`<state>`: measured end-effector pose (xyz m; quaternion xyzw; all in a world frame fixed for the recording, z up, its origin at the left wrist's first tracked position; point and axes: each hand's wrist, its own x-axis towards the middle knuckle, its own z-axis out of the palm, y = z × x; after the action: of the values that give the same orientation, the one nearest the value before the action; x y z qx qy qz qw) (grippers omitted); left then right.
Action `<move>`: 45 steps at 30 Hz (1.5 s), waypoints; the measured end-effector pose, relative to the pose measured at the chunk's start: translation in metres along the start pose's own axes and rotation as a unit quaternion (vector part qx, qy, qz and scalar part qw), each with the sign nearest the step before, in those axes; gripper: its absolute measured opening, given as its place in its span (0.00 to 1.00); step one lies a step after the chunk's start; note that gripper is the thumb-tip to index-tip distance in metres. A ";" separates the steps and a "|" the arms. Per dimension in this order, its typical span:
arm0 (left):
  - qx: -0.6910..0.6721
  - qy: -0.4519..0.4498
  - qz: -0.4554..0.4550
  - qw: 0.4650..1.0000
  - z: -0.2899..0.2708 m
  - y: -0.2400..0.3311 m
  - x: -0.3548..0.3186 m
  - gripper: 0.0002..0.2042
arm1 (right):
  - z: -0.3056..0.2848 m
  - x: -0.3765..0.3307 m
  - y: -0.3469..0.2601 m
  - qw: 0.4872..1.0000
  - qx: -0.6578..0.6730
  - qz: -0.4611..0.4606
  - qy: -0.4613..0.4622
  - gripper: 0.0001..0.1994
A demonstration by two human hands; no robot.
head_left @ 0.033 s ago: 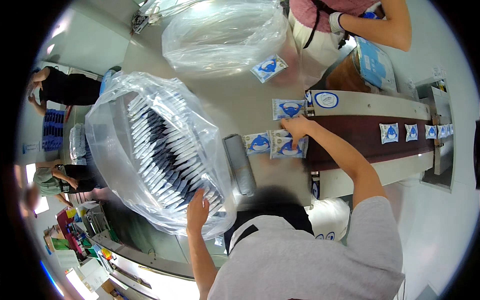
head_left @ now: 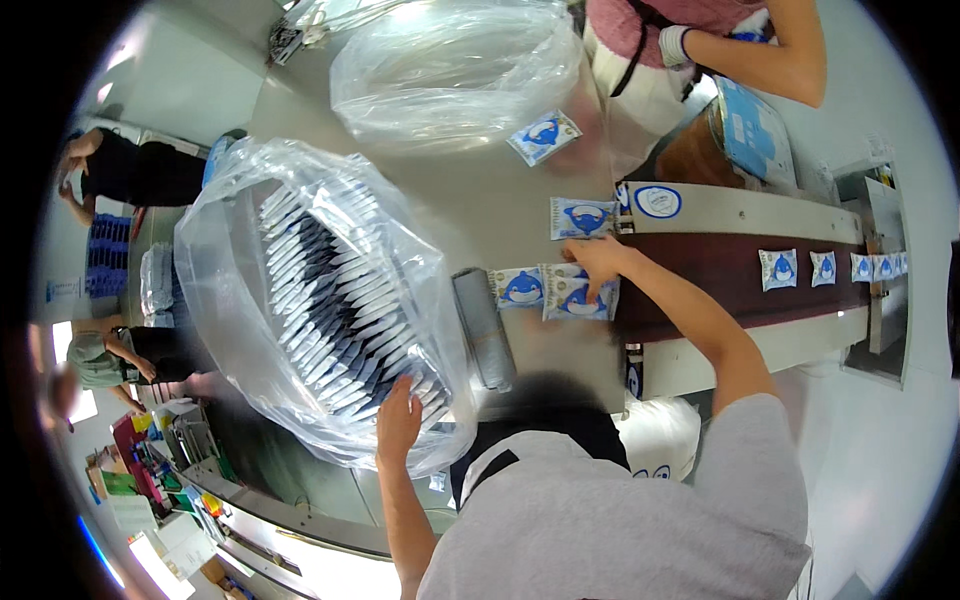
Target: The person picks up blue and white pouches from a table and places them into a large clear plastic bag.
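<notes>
Sorting sachets off the belt into the bag.
I'm pressing my right hand [head_left: 597, 262], fingers spread, on a blue-and-white sachet [head_left: 578, 298] at the dark conveyor belt [head_left: 740, 288] end; my left hand [head_left: 399, 422], open, is steadying the big clear plastic bag [head_left: 300, 290] of stacked sachets on the grey surface [head_left: 480, 210].

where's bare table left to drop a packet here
A bare grey patch lies between the big clear bag of stacked packets, the empty bag and the lone packet by the belt. It is crowded at the belt end, where the right hand presses packets, and at the left hand.
</notes>
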<state>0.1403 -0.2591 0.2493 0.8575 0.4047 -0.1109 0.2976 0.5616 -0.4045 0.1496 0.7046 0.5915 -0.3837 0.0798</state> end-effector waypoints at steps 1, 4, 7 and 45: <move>0.003 0.012 0.018 1.000 0.005 -0.010 0.002 0.17 | 0.013 -0.009 -0.002 0.999 -0.010 0.004 0.038 0.46; 0.004 0.032 0.041 0.999 0.009 -0.010 0.000 0.16 | 0.067 -0.051 -0.036 0.977 -0.119 0.020 0.174 0.45; 0.024 0.031 0.036 0.999 0.007 -0.007 -0.002 0.17 | 0.106 -0.066 -0.056 0.971 -0.142 -0.023 0.191 0.42; 0.121 0.142 0.116 0.975 0.010 -0.014 -0.040 0.25 | -0.008 0.099 -0.339 0.894 -0.193 -0.271 0.299 0.47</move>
<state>0.1045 -0.2829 0.2524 0.9355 0.3238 -0.0008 0.1415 0.2626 -0.2258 0.2081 0.5693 0.8179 -0.0396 -0.0737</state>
